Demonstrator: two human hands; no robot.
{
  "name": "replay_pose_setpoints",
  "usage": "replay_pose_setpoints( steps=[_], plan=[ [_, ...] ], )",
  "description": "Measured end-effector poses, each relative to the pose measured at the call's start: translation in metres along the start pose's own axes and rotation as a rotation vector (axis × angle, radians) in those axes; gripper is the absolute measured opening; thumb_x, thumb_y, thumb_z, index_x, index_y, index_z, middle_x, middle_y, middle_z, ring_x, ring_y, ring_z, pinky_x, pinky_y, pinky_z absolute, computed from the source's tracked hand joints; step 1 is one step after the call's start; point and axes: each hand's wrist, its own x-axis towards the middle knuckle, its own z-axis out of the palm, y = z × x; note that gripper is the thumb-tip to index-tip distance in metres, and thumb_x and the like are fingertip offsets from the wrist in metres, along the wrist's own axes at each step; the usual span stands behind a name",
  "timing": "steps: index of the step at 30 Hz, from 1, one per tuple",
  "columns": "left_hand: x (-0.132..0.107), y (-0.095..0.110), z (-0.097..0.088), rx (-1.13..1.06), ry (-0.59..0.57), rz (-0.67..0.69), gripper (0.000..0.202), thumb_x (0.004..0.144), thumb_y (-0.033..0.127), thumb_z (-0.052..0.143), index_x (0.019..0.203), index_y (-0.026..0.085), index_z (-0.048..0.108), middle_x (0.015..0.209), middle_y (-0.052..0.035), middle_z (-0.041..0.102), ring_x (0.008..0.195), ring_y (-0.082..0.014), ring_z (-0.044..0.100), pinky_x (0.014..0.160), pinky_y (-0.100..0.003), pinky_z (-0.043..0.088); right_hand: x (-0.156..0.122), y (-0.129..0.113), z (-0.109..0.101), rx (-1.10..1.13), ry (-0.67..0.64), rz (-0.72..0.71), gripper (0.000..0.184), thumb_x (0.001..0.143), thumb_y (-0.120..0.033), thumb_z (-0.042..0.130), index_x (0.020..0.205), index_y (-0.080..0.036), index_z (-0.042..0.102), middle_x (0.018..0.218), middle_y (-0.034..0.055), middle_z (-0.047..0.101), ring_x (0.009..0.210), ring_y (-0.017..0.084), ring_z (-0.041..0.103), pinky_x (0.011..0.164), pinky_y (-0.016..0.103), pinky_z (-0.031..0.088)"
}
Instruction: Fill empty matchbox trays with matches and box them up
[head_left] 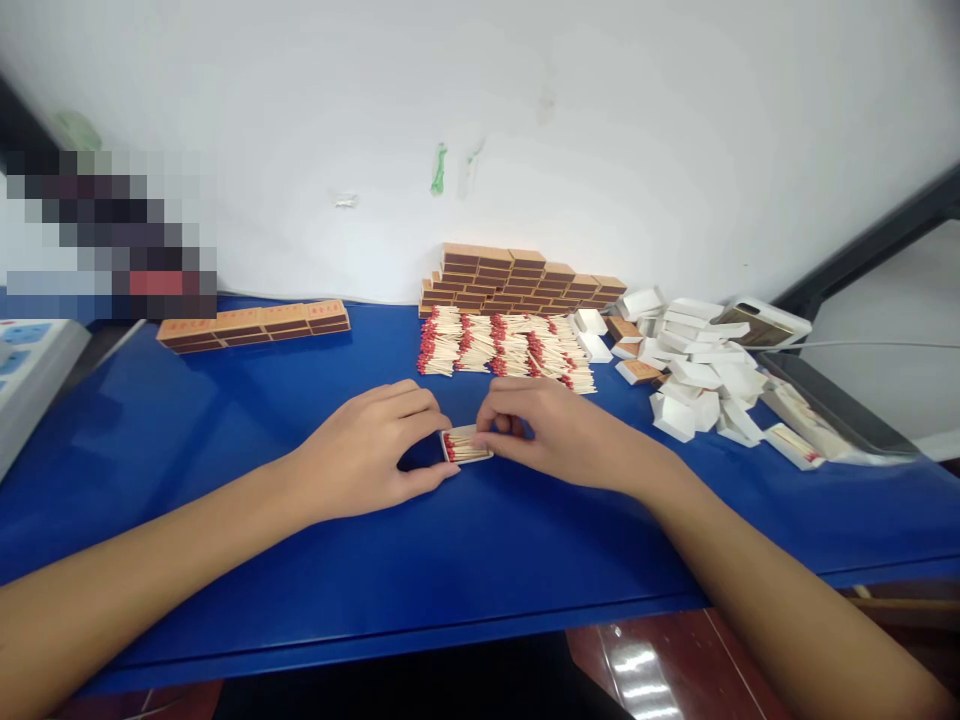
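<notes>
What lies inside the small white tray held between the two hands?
Red-headed matches fill the tray, heads toward the left hand. The right hand covers their far ends, and the tray's bottom is hidden.

I took this for a small hand-packing workshop for matches: a blue table (225, 420) stood against a bare white wall (600, 120). Loose matches (506, 348) lay heaped mid-table, with brown matchboxes (521, 278) stacked just behind that heap, empty white trays (694, 375) piled to its right, and a row of boxes (255, 325) well to its left.

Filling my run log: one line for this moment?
left hand: holds match tray | right hand: touches match tray | loose matches: behind
</notes>
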Motion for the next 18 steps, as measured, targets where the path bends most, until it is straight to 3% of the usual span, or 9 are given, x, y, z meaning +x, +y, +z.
replay_pose_setpoints(
  steps=[7,10,14,18],
  plan=[
    [-0.001,-0.001,0.000,-0.011,0.008,0.011,0.028,0.102,0.040,0.070,0.115,0.016,0.076,0.106,-0.0079,0.075,0.096,-0.0238,0.069,0.086,-0.038,0.057,-0.012,0.031,-0.033,0.009,0.259,0.119,0.025,0.101,-0.041,0.069,0.085,-0.022,0.073,0.073,0.0014,0.065,0.065,0.016,0.054,0.062,0.031,0.039],
    [-0.001,0.000,-0.001,-0.025,0.001,0.018,0.026,0.102,0.039,0.070,0.115,0.017,0.076,0.105,-0.0073,0.074,0.095,-0.0233,0.069,0.085,-0.038,0.057,-0.008,0.021,-0.025,0.108,0.191,0.064,0.022,0.100,-0.041,0.072,0.088,-0.023,0.077,0.071,-0.0002,0.063,0.065,0.015,0.054,0.061,0.030,0.041],
    [0.000,0.001,-0.001,-0.030,0.004,0.019,0.023,0.102,0.039,0.069,0.110,0.018,0.076,0.105,-0.0071,0.074,0.095,-0.0229,0.068,0.084,-0.037,0.056,0.003,-0.001,0.003,0.215,0.031,-0.036,0.011,0.098,-0.031,0.073,0.094,-0.022,0.079,0.076,-0.0007,0.062,0.067,0.014,0.054,0.064,0.029,0.043],
    [0.000,0.000,-0.001,-0.040,0.000,0.026,0.023,0.103,0.039,0.069,0.105,0.017,0.076,0.103,-0.0071,0.073,0.094,-0.0226,0.068,0.084,-0.037,0.055,0.007,-0.008,0.015,0.235,-0.016,-0.051,0.008,0.098,-0.026,0.072,0.096,-0.021,0.078,0.081,-0.0011,0.059,0.067,0.012,0.054,0.062,0.026,0.042]
  ],
)
